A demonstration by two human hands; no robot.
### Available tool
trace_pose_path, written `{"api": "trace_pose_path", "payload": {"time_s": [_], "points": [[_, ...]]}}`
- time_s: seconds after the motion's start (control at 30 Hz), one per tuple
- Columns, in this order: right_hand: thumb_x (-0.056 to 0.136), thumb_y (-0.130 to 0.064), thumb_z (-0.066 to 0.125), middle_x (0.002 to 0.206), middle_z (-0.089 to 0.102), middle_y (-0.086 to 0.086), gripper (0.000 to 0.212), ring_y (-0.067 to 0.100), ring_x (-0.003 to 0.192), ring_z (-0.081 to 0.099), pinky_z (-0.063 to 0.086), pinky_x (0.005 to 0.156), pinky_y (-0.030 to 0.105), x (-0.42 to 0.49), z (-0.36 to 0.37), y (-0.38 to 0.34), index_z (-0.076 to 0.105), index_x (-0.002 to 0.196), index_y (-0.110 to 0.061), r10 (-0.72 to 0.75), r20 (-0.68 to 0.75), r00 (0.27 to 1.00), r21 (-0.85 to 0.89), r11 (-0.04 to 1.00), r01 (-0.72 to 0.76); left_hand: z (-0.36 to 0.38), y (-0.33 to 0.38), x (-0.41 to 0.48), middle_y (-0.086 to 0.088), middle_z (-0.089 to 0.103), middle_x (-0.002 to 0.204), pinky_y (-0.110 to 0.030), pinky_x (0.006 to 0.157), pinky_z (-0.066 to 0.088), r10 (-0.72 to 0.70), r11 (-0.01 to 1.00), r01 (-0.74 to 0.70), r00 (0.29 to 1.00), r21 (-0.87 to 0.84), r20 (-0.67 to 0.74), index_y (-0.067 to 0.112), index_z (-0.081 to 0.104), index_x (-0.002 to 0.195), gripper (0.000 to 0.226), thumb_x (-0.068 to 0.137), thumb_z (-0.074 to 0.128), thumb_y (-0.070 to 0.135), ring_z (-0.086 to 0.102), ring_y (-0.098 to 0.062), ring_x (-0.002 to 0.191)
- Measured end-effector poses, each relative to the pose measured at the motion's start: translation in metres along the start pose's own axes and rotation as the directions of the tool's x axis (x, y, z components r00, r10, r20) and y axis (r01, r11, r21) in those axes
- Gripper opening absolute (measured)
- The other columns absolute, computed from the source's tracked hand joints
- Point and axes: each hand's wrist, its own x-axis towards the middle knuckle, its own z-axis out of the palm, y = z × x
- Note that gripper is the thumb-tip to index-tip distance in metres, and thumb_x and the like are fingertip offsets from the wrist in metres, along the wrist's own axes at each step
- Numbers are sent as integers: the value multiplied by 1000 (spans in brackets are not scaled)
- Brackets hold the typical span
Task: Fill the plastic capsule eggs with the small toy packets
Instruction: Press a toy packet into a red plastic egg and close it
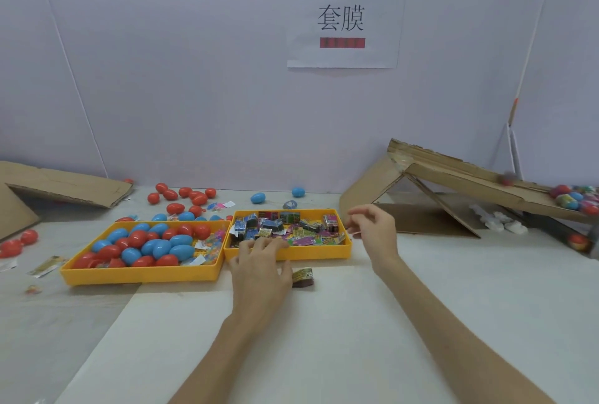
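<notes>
Two yellow trays sit side by side on the worktop [356,322]: the left tray [139,275] holds red and blue capsule eggs [152,246], the right tray [291,254] the toy packets [291,228]. The left hand [262,269] reaches over its near wall, fingers [259,243] laid straight on the packets, grasping nothing; the right hand [376,232] hovers just beside, loosely curled, empty. Packets look light, crinkly and slippery: pinch one by an edge. Eggs seem hard and roll-prone.
</notes>
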Motion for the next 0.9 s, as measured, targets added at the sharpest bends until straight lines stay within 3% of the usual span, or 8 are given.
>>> {"api": "trace_pose_path", "payload": {"time_s": [0.1,0.2,0.33,0.43,0.5,0.63,0.77,0.9], "points": [[88,2,60,69,69,-6,26,7,60,56,46,56,21,-16,9,11,73,80,-20,-235,221,947,-273,917,291,0,0,1,15,56,137,-36,102,36,-6,1000,6,1000,-23,-4,40,60,130,36,95,61,34,36,-15,130],[84,0,66,77,70,-10,26,4,66,56,41,62,12,-30,14,12,72,77,-24,-338,427,839,-321,810,490,1,-1,2,15,58,134,-36,100,38,-17,998,16,1000,-59,-11,38,63,127,33,94,61,32,37,-15,125],[81,-7,74,82,66,-16,19,3,71,58,42,66,11,-40,21,13,73,82,-26,-310,583,751,-276,794,542,1,-3,4,14,59,131,-31,94,35,-8,997,6,1000,-80,-24,37,65,124,31,94,63,31,39,-15,122],[77,-12,80,91,65,-6,16,8,78,59,46,70,14,-42,20,16,76,90,-21,-184,713,677,-290,801,523,1,-5,6,12,61,128,-29,95,38,-21,985,13,999,-171,-44,32,68,121,29,93,64,25,41,-13,118],[75,-10,81,96,64,-1,22,12,80,61,49,69,15,-41,19,15,76,94,-20,-139,747,650,-307,795,523,0,-5,6,11,63,126,-25,93,38,-23,976,8,998,-218,-66,30,69,118,27,93,65,22,42,-10,114],[78,-7,78,91,67,-2,18,11,74,63,55,69,25,-40,21,13,77,88,-21,-222,716,662,-287,771,569,-4,0,6,14,67,111,-18,87,45,68,914,-94,995,-395,-79,27,72,108,20,91,68,15,56,-5,104],[76,-4,77,87,66,-5,15,12,73,65,56,69,27,-37,19,15,78,85,-15,-255,680,687,-285,771,569,-2,7,0,13,69,106,-11,81,50,192,821,-93,974,-563,119,25,68,113,36,85,68,3,64,-2,99],[73,-1,76,86,68,0,23,16,75,66,57,73,32,-32,15,17,79,83,-20,-240,668,704,-292,786,545,8,5,-1,8,68,111,-14,88,49,218,866,-84,951,-493,221,22,63,122,41,87,70,2,63,-6,105]]}}
